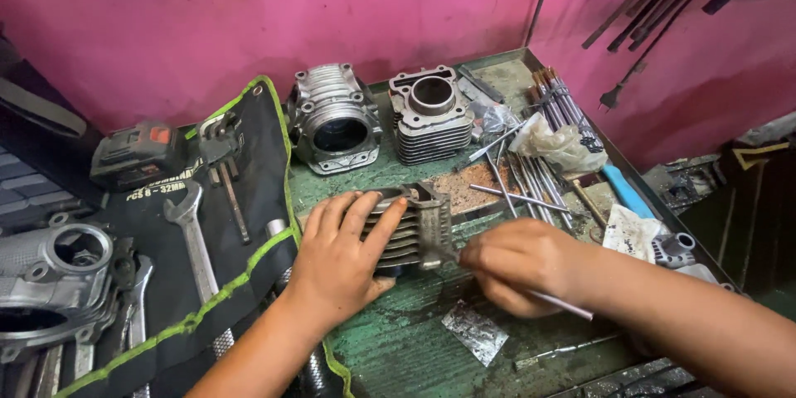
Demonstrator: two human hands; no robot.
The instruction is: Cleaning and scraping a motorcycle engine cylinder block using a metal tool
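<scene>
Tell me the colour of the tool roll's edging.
Bright green edging on the black tool roll, head view.
</scene>
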